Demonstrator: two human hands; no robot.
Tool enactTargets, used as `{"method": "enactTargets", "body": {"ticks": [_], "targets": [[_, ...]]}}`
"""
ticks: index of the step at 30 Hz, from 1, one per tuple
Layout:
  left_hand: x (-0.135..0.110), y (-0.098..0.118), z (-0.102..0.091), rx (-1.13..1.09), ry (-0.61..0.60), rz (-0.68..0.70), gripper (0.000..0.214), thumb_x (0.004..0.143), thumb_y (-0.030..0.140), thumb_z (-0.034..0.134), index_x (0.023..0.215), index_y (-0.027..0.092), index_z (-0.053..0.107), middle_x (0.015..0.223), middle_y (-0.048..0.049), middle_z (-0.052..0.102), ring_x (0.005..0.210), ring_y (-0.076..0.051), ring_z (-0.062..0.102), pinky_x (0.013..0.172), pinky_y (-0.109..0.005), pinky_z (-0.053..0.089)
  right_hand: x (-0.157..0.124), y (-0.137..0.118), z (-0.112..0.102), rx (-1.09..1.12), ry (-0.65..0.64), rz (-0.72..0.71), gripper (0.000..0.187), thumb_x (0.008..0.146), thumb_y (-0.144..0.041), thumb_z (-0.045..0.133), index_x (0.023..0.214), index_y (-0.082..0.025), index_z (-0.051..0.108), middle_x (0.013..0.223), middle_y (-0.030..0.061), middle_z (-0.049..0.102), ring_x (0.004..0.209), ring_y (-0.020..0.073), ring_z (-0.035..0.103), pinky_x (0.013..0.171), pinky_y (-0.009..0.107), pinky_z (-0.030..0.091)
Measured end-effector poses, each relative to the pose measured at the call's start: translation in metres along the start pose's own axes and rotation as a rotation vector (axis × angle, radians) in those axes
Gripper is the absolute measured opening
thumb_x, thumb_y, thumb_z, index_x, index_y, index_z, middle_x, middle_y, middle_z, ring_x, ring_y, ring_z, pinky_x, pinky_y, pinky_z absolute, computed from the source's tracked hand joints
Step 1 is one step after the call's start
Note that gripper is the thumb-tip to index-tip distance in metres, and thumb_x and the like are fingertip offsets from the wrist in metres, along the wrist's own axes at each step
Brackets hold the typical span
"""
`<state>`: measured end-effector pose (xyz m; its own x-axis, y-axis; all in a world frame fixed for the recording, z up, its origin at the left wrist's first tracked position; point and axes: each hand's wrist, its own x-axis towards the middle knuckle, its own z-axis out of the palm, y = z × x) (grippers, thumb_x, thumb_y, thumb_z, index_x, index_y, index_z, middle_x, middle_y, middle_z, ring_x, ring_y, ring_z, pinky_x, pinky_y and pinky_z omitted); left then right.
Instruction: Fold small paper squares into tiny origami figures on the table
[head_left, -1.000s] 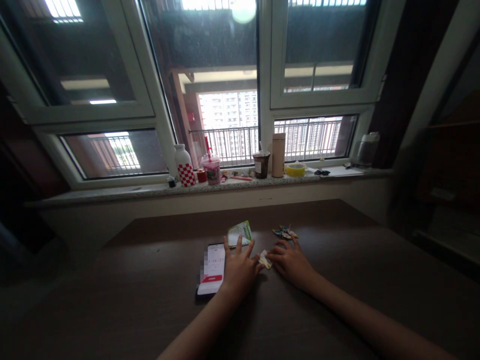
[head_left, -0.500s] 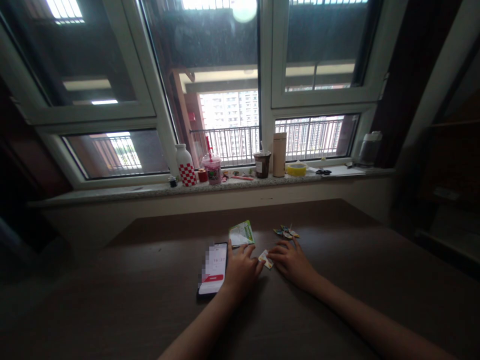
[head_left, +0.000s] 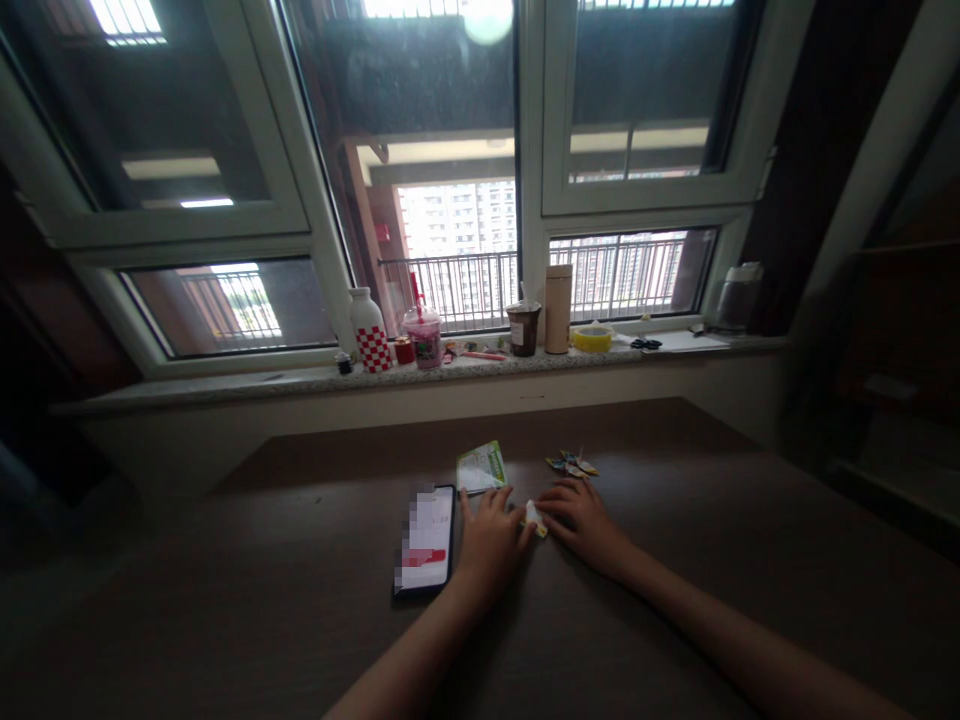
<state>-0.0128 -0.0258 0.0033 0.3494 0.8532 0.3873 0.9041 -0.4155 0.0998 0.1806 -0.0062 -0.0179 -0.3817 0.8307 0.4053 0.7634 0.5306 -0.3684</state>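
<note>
Both my hands rest on a dark brown table [head_left: 675, 600] and meet over a small folded piece of paper [head_left: 535, 518]. My left hand [head_left: 491, 538] lies with curled fingers, its thumb and forefinger pinching the paper's left side. My right hand [head_left: 585, 520] presses on the paper's right side with bent fingers. A phone [head_left: 425, 540] with a lit screen lies just left of my left hand. A green and white paper packet [head_left: 481, 466] sits just beyond my left fingers. Small colourful folded paper figures [head_left: 572, 465] lie beyond my right hand.
A stone windowsill [head_left: 225, 380] runs behind the table under large windows. On it stand a red-checked white bottle [head_left: 370, 330], a pink lidded cup [head_left: 424, 338], a dark cup [head_left: 523, 329], a tan flask [head_left: 557, 309], a yellow tape roll [head_left: 592, 339] and scissors [head_left: 643, 344].
My left hand's fingers, spread one second ago, have curled in. Both hands stay on the small paper, which has shifted only slightly.
</note>
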Motion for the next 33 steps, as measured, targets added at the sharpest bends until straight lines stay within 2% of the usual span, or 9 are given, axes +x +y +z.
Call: {"method": "enactTargets", "body": {"ticks": [4, 10, 18, 24, 33], "targets": [[0.005, 0.0, 0.003, -0.012, -0.003, -0.022, 0.022, 0.092, 0.039, 0.053, 0.1, 0.029, 0.071, 0.135, -0.0052, 0.059, 0.124, -0.027, 0.052, 0.112, -0.068, 0.018, 0.0, -0.002, 0.001, -0.064, 0.036, 0.03, 0.027, 0.089, -0.037, 0.059, 0.114, -0.035, 0.069, 0.117, 0.0053, 0.064, 0.118, 0.0255, 0.048, 0.105, 0.046, 0.036], [0.006, -0.001, 0.004, -0.042, -0.025, -0.072, 0.026, 0.09, 0.042, 0.055, 0.113, 0.037, 0.067, 0.142, -0.0047, 0.053, 0.126, -0.03, 0.05, 0.11, -0.07, 0.02, -0.001, -0.003, 0.004, -0.131, 0.021, 0.059, 0.03, 0.09, -0.038, 0.058, 0.119, -0.04, 0.066, 0.118, 0.007, 0.058, 0.117, 0.0265, 0.046, 0.104, 0.047, 0.036], [0.008, -0.001, 0.001, 0.047, -0.009, -0.022, 0.027, 0.09, 0.047, 0.055, 0.112, 0.04, 0.069, 0.143, -0.0043, 0.052, 0.124, -0.033, 0.051, 0.106, -0.076, 0.015, -0.001, -0.008, 0.001, -0.195, -0.007, 0.064, 0.032, 0.092, -0.04, 0.053, 0.123, -0.042, 0.062, 0.117, 0.0077, 0.056, 0.119, 0.0286, 0.044, 0.106, 0.053, 0.033], [0.007, 0.0, -0.002, 0.089, 0.047, 0.059, 0.027, 0.091, 0.043, 0.055, 0.112, 0.037, 0.069, 0.139, -0.0027, 0.056, 0.124, -0.035, 0.051, 0.108, -0.076, 0.009, -0.002, -0.011, -0.005, -0.196, 0.035, 0.1, 0.024, 0.089, -0.042, 0.057, 0.108, -0.036, 0.071, 0.111, 0.0076, 0.058, 0.119, 0.0279, 0.045, 0.108, 0.053, 0.029], [0.007, -0.002, -0.002, 0.078, 0.049, 0.046, 0.027, 0.09, 0.045, 0.055, 0.11, 0.036, 0.07, 0.134, -0.0057, 0.06, 0.122, -0.036, 0.052, 0.107, -0.076, 0.011, -0.003, -0.014, -0.011, -0.236, 0.112, 0.117, 0.021, 0.083, -0.044, 0.064, 0.08, -0.025, 0.07, 0.104, 0.0097, 0.061, 0.116, 0.0293, 0.049, 0.11, 0.054, 0.026]]}}
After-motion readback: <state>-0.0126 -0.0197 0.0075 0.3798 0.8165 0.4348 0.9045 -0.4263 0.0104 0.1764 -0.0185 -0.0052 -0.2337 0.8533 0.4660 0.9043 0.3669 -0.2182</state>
